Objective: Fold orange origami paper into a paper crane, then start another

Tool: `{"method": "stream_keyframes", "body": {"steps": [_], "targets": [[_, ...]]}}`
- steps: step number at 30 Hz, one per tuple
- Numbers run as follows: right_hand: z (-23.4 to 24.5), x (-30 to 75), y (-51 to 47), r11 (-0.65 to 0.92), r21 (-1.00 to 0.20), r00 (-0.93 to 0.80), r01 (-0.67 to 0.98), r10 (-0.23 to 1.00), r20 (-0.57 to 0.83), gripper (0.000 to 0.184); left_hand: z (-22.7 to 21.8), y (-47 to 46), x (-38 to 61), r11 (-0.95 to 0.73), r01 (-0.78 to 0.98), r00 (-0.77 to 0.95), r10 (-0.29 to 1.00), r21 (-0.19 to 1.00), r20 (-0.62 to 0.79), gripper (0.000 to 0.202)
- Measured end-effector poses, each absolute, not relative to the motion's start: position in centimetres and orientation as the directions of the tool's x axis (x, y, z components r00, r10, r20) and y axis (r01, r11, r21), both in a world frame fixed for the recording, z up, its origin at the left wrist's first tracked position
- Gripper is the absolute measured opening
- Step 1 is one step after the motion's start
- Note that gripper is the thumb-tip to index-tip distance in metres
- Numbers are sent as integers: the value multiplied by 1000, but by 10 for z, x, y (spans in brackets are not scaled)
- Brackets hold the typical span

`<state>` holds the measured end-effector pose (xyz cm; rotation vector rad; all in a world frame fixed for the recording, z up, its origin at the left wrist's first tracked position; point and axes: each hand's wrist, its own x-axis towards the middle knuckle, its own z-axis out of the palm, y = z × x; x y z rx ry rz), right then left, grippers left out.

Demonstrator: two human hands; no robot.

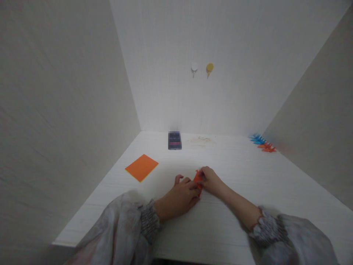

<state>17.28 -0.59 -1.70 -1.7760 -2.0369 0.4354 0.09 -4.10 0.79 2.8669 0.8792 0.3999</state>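
A pale, faintly streaked back wall point(160, 55) rises between two plain grey side walls, left point(60, 110) and right point(322, 106). A white wood-grained tabletop point(234, 158) meets all three under soft, dim light.

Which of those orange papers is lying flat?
The square sheet lying alone to the left of the left hand. The orange piece between that hand and the right hand looks folded, as do the orange shapes at far right.

No lettering, number, brand or sign can be read; the dark, flat, rectangular object point(174, 140) lying beyond the left hand point(182, 194) shows only coarse dark-blue and pinkish blocks, illegible.
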Motion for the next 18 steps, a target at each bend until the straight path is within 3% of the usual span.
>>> {"method": "stream_keyframes", "body": {"steps": [3,7,11,18], "targets": [[-14,172,-9,131,-516,-108,846,991,74,20,7,-41,2,-817,539,784,575,203,233,21],[-10,175,-14,112,-654,-110,748,993,44,31,6,-41,2,-813,546,779,581,200,237,20],[-7,178,-15,183,-595,-182,783,981,63,18,5,-40,-1,-812,539,781,581,221,230,18],[-10,181,-15,238,-569,-219,787,970,102,18,6,-31,-3,-772,519,759,614,367,217,20]]}}
